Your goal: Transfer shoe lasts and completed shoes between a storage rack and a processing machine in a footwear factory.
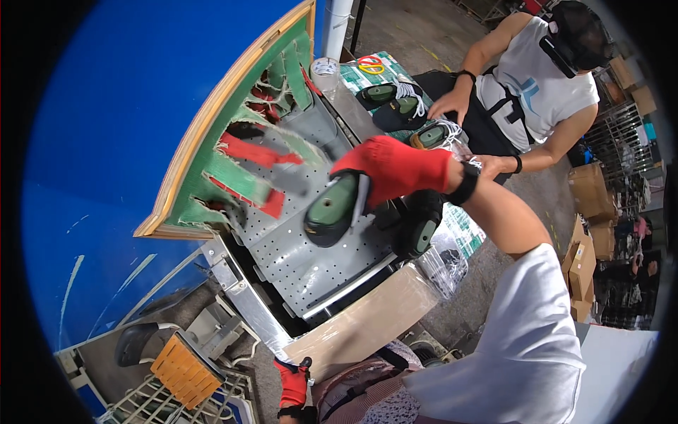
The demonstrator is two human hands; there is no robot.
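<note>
My right hand (395,169), in a red glove, reaches over a perforated grey metal conveyor (304,265) and grips a dark shoe (330,219) with a green insole. The shoe is tilted and slightly blurred. Just beyond my wrist, another black shoe (418,237) with a green insole lies at the conveyor's right side. My left hand (292,385), also red-gloved, is low by my body near the cardboard-covered front ledge (364,321). Its fingers are partly hidden, so I cannot make out whether it holds anything.
A blue machine (127,141) has an opening hung with torn green and red flaps (240,173). At the right, a co-worker (540,85) handles laced shoes (431,134) on a green-patterned table (462,230). Red and yellow ring handles (371,65) lie farther back. A stool (187,371) stands lower left.
</note>
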